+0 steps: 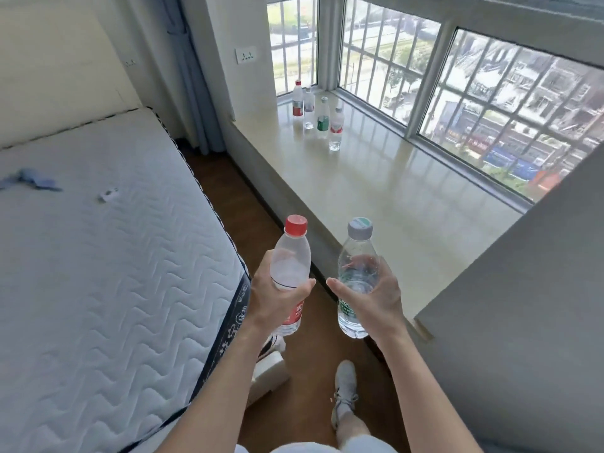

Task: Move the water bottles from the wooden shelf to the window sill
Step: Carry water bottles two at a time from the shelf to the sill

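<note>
The left hand (269,304) grips a clear water bottle with a red cap (291,256), its thumb laid across the front of the body just above the red label and its fingers curled round the far side. The right hand (376,300) grips a second clear bottle with a pale grey cap (357,248) the same way, thumb in front above a green label and fingertips showing through the plastic. Both bottles stand roughly upright in the hands, side by side and apart, with their caps rising above the fingers and their bases hanging below the palms. Beyond and to the right of both hands runs the window sill (376,197), a broad pale glossy ledge under the barred window (490,109). Well ahead of the held bottles, near the sill's far corner, four more water bottles (323,117) stand upright in a loose row. Left of the left hand lies a quilted white mattress (98,273) carrying a blue cloth (29,184) and a small white object (108,196). Under the hands is the brown floor (313,361), with a pale shoe (344,385) below the right wrist. A grey wall panel (523,322) rises to the right of the right forearm.
</note>
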{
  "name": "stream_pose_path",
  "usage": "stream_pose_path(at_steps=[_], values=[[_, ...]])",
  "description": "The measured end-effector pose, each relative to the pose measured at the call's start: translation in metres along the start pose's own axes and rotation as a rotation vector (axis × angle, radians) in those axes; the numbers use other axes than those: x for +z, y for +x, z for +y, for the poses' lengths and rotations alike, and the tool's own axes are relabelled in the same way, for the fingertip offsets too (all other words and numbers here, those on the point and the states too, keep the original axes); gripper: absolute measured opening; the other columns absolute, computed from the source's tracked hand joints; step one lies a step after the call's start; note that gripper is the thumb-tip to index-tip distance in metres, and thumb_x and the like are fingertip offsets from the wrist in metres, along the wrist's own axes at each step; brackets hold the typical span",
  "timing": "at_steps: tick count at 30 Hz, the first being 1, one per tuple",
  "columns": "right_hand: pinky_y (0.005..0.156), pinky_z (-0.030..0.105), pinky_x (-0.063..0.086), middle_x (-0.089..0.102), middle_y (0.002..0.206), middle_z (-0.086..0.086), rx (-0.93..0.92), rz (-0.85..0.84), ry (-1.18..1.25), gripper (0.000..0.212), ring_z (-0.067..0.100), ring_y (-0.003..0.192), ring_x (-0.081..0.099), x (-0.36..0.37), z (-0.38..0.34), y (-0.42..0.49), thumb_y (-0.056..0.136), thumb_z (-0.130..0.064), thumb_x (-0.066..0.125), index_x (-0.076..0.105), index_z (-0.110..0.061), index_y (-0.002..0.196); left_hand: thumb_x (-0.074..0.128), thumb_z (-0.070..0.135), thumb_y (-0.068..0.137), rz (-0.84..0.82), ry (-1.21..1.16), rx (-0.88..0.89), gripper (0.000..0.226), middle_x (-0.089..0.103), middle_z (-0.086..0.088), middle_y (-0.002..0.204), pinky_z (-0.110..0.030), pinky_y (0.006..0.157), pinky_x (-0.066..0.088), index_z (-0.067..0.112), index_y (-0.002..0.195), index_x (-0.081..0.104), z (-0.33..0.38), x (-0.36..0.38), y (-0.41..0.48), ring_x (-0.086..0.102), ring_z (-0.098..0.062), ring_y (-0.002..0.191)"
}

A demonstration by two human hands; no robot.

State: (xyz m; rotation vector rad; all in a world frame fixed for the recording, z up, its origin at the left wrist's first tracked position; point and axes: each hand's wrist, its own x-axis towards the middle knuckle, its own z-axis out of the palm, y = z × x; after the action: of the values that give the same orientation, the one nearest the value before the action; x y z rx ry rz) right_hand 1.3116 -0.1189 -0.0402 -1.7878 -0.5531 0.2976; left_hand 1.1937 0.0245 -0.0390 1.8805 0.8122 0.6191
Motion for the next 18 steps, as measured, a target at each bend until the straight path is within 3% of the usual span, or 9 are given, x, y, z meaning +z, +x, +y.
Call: stream_pose_path(at_steps=[3, 7, 11, 14, 18], values=[[0.076, 0.03, 0.058, 0.069, 0.095, -0.011, -0.037, -0.066, -0.008, 0.053, 0.006, 0.086, 0.069, 0.008, 0.0, 0.066, 0.061, -0.049, 0.089, 0.058, -0.027, 0.099, 0.086, 0.03, 0.071, 0.071, 0.014, -0.025, 0.064, 0.052, 0.02, 0.104, -0.002, 0.07, 0.039, 0.038, 0.117, 0.042, 0.01, 0.011, 0.048, 0.056, -0.003, 0.099], [0.071, 0.017, 0.051, 0.069, 0.093, -0.007, -0.089, -0.146, -0.012, 0.05, 0.003, 0.082, 0.067, 0.012, -0.006, 0.151, 0.064, -0.038, 0.092, 0.06, -0.023, 0.1, 0.086, 0.03, 0.072, 0.138, 0.06, -0.049, 0.062, 0.047, 0.028, 0.1, 0.001, 0.068, 0.039, 0.038, 0.113, 0.041, 0.026, 0.024, 0.116, 0.054, 0.002, 0.097], [0.077, 0.033, 0.057, 0.069, 0.09, -0.008, -0.096, -0.189, 0.026, 0.052, 0.009, 0.083, 0.069, 0.018, -0.011, 0.223, 0.062, -0.038, 0.092, 0.06, -0.026, 0.1, 0.085, 0.035, 0.071, 0.236, 0.054, -0.081, 0.063, 0.051, 0.019, 0.104, -0.005, 0.077, 0.036, 0.028, 0.121, 0.047, 0.035, 0.029, 0.173, 0.054, -0.002, 0.098], [0.08, 0.039, 0.058, 0.069, 0.09, -0.008, -0.087, -0.225, 0.064, 0.055, 0.011, 0.085, 0.069, 0.03, -0.014, 0.259, 0.057, -0.05, 0.088, 0.059, -0.028, 0.099, 0.085, 0.033, 0.073, 0.292, 0.059, -0.111, 0.065, 0.048, 0.025, 0.106, -0.003, 0.078, 0.033, 0.03, 0.124, 0.046, 0.034, 0.028, 0.199, 0.054, 0.0, 0.1], [0.082, 0.048, 0.058, 0.07, 0.089, -0.007, -0.075, -0.299, 0.092, 0.053, 0.015, 0.084, 0.071, 0.058, -0.018, 0.292, 0.057, -0.05, 0.087, 0.06, -0.028, 0.098, 0.085, 0.029, 0.072, 0.349, 0.042, -0.152, 0.058, 0.05, 0.027, 0.104, 0.006, 0.069, 0.035, 0.029, 0.119, 0.05, 0.028, 0.023, 0.227, 0.052, 0.013, 0.1]])
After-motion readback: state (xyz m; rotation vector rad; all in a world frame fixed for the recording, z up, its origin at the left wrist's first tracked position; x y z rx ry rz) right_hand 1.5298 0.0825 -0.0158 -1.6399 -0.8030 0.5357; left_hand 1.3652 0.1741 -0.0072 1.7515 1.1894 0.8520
